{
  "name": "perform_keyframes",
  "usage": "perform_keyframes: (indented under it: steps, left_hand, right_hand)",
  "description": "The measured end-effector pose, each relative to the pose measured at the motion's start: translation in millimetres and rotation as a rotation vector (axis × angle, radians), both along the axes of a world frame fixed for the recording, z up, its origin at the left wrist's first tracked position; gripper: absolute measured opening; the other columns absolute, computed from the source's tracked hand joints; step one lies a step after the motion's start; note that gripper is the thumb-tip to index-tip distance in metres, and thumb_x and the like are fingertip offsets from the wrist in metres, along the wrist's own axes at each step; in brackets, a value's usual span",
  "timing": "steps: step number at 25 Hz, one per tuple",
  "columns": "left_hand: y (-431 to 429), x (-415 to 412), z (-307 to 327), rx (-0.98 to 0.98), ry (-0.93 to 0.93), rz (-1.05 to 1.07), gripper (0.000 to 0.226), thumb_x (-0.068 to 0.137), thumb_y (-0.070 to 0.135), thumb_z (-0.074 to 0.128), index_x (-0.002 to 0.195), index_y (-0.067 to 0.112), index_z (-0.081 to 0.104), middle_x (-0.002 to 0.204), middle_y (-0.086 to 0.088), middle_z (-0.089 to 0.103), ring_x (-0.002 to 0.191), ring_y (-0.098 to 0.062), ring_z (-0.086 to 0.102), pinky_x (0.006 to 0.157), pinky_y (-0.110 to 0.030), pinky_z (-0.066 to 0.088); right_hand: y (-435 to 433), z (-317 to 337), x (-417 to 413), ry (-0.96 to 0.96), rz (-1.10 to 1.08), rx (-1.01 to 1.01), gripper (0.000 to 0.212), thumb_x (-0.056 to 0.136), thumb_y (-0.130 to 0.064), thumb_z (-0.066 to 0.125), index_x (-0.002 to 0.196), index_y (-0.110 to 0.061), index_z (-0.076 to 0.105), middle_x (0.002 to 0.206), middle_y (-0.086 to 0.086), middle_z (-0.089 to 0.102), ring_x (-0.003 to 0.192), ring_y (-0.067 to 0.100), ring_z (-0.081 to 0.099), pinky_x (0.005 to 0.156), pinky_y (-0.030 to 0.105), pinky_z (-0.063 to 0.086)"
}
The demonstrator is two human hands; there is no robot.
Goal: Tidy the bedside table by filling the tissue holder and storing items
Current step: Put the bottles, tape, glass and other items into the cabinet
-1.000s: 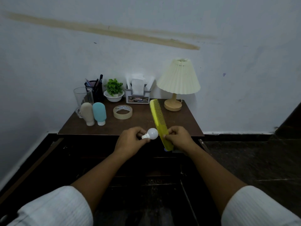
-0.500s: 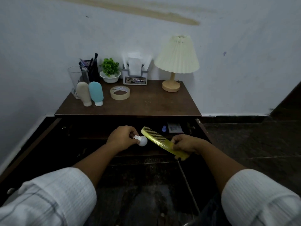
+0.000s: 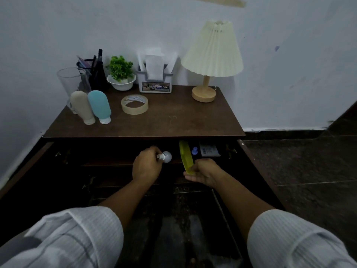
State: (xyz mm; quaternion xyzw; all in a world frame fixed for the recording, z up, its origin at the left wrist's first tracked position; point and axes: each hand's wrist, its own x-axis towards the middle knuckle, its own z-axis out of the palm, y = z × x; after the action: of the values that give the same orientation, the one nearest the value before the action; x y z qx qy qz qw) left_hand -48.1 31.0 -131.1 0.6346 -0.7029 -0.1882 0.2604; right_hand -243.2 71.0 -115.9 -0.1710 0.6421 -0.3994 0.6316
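Observation:
My left hand grips a small white light bulb by its base, inside the open dark drawer below the brown bedside table. My right hand holds the near end of a yellow comb, whose far end reaches back under the tabletop. The grey tissue holder stands at the back of the table with white tissues sticking up out of it.
On the table are a tape roll, beige and blue squeeze bottles, a glass, a pen cup, a potted plant and a lamp. The drawer holds a blue pin and a small packet.
Both hands have dropped from above the table's front edge into the open drawer. The comb swung from upright to pointing back into the drawer. The bulb went down with my left hand.

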Motion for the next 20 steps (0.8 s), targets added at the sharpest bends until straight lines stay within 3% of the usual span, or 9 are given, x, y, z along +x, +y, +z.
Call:
perform_keyframes:
  steps: [3, 5, 8, 12, 14, 16, 18, 20]
  left_hand:
    - [-6.9, -6.4, -11.8, 0.023, 0.02, 0.004, 0.005, 0.09, 0.028, 0.069, 0.092, 0.023, 0.066, 0.094, 0.0, 0.071, 0.078, -0.019, 0.065, 0.06, -0.029, 0.045]
    - [-9.7, -9.3, -19.6, 0.05, 0.033, 0.014, 0.011, 0.087, 0.03, 0.072, 0.093, 0.023, 0.065, 0.095, -0.001, 0.071, 0.08, -0.021, 0.065, 0.061, -0.028, 0.042]
    - [-13.1, -13.5, -29.5, 0.073, 0.045, 0.023, 0.021, 0.081, 0.03, 0.078, 0.094, 0.022, 0.064, 0.097, -0.003, 0.071, 0.087, -0.026, 0.067, 0.064, -0.029, 0.043]
    - [-19.9, -19.1, -35.0, 0.043, 0.028, 0.015, 0.028, 0.083, 0.039, 0.077, 0.097, 0.019, 0.063, 0.097, -0.004, 0.07, 0.088, -0.028, 0.067, 0.064, -0.029, 0.04]
    - [-21.8, -20.1, -37.3, 0.03, 0.012, 0.003, 0.032, 0.084, 0.044, 0.075, 0.1, 0.018, 0.063, 0.097, -0.004, 0.07, 0.088, -0.028, 0.067, 0.063, -0.029, 0.041]
    - [-21.7, -21.0, -40.2, 0.025, -0.007, -0.015, 0.035, 0.084, 0.046, 0.073, 0.102, 0.018, 0.061, 0.097, -0.004, 0.07, 0.087, -0.028, 0.067, 0.062, -0.031, 0.044]
    - [-22.1, -21.9, -42.8, 0.025, -0.023, -0.036, 0.037, 0.085, 0.048, 0.071, 0.105, 0.018, 0.06, 0.098, -0.004, 0.07, 0.086, -0.028, 0.067, 0.062, -0.032, 0.047]
    - [-22.9, -23.0, -45.2, 0.033, -0.028, -0.045, 0.038, 0.086, 0.049, 0.07, 0.106, 0.018, 0.059, 0.098, -0.005, 0.07, 0.086, -0.028, 0.067, 0.061, -0.032, 0.047]
  right_hand:
    - [-9.2, -12.6, -1.4, 0.019, -0.018, 0.045, 0.033, 0.092, 0.02, 0.046, 0.124, 0.011, 0.048, 0.125, 0.029, 0.06, 0.086, 0.034, 0.07, 0.057, 0.038, 0.061]
    - [-17.1, -19.5, -1.5, 0.03, -0.068, 0.046, 0.037, 0.091, 0.02, 0.049, 0.127, 0.01, 0.049, 0.112, 0.026, 0.065, 0.079, 0.031, 0.071, 0.054, 0.035, 0.06]
    - [-25.7, -20.0, -0.6, 0.01, -0.123, 0.028, 0.032, 0.093, 0.016, 0.053, 0.124, 0.008, 0.051, 0.098, 0.021, 0.067, 0.084, 0.03, 0.071, 0.064, 0.038, 0.059]
    - [-32.4, -30.7, 9.0, 0.028, -0.179, -0.064, 0.047, 0.096, 0.013, 0.049, 0.139, -0.006, 0.046, 0.13, 0.019, 0.056, 0.117, 0.036, 0.061, 0.086, 0.043, 0.057]
    - [-27.5, -36.9, 13.4, 0.226, -0.103, -0.106, 0.05, 0.094, 0.01, 0.05, 0.14, -0.009, 0.048, 0.139, 0.017, 0.053, 0.121, 0.033, 0.058, 0.098, 0.046, 0.055]
    - [-18.5, -41.0, 12.4, 0.587, 0.089, -0.186, 0.049, 0.09, 0.006, 0.056, 0.137, -0.009, 0.054, 0.139, 0.014, 0.055, 0.122, 0.032, 0.057, 0.103, 0.045, 0.051]
    - [-7.7, -40.0, 12.0, 1.003, 0.347, -0.305, 0.044, 0.085, 0.002, 0.058, 0.127, -0.011, 0.06, 0.131, 0.012, 0.056, 0.116, 0.034, 0.059, 0.095, 0.043, 0.054]
    - [-0.2, -40.0, 14.5, 1.241, 0.62, -0.402, 0.042, 0.084, -0.002, 0.057, 0.124, -0.012, 0.06, 0.129, 0.012, 0.053, 0.115, 0.035, 0.055, 0.089, 0.043, 0.054]
